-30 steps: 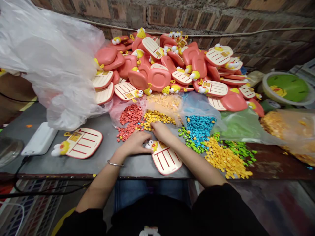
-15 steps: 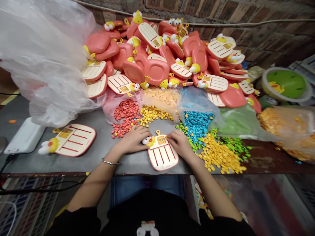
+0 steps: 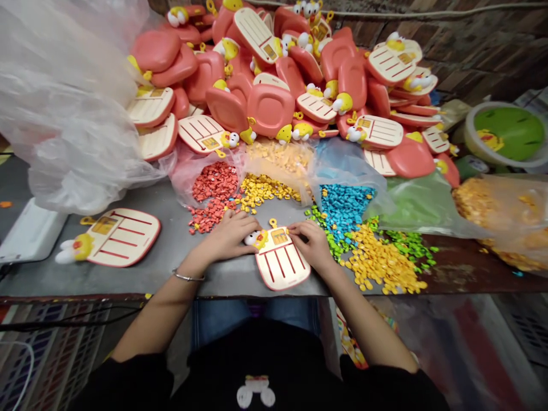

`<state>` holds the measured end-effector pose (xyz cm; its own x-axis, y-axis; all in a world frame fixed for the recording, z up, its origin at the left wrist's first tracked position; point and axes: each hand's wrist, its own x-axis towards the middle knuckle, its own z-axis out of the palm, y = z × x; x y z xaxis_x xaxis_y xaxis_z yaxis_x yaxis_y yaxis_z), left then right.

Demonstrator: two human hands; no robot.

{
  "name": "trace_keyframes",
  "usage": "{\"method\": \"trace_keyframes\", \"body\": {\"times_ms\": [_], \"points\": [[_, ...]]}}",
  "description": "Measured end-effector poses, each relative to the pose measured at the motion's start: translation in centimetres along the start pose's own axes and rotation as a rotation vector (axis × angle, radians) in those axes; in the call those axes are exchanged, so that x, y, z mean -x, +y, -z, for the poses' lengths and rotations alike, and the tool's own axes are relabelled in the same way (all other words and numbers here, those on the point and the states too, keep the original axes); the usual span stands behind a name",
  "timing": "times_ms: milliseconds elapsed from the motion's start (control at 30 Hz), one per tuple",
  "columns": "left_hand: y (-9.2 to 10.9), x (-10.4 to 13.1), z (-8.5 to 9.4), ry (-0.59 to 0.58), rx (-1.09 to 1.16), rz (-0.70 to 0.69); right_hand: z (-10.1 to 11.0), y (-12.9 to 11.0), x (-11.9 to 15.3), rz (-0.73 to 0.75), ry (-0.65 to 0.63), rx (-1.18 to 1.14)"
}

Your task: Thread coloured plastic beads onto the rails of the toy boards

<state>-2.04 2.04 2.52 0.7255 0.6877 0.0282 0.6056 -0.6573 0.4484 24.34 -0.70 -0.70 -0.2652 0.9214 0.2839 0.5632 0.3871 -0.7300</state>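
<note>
"How are the hands sitting?"

"The left hand (image 3: 229, 235) is curving, palm down, around the yellow-and-white head (image 3: 258, 238) on the board (image 3: 282, 266); I can't tell how firmly it's gripping. The right hand (image 3: 312, 245) is reaching inward, its thumb and fingertips gathering at the board's upper right corner. I can't tell whether they're pinching anything."

"What's changing?"

"The right hand is no longer reaching toward the yellow beads (image 3: 269, 191), as it was a second ago. The left is staying by the head."

"And the board?"

"It's lying face up on the gray table (image 3: 231, 279), near the front edge, between the hands. Its cream face is showing four long red slots and a gold panel, and a yellow loop is sticking out on top."

"Farther out?"

"Red beads (image 3: 214, 184) and blue beads (image 3: 345, 206) are spilling from bags, a second board (image 3: 127, 238) is lying well to the left, and a heap of boards (image 3: 272, 111) is rising behind."
</note>
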Motion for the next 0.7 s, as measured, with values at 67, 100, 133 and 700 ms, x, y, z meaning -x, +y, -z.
{"method": "trace_keyframes", "body": {"times_ms": [67, 100, 133, 700], "points": [[0.0, 0.0, 0.0, 0.006, -0.01, 0.007, 0.6, -0.4, 0.8, 0.028, -0.015, 0.035], [0.0, 0.0, 0.0, 0.008, -0.019, 0.007, 0.8, -0.5, 1.3, 0.032, -0.023, 0.039], [0.0, 0.0, 0.0, 0.007, -0.029, 0.004, 1.1, -0.6, 1.7, 0.024, -0.033, 0.033], [-0.3, 0.0, -0.1, -0.006, 0.059, -0.066, 2.7, -3.2, -2.2, 0.058, -0.54, -0.345]]}}
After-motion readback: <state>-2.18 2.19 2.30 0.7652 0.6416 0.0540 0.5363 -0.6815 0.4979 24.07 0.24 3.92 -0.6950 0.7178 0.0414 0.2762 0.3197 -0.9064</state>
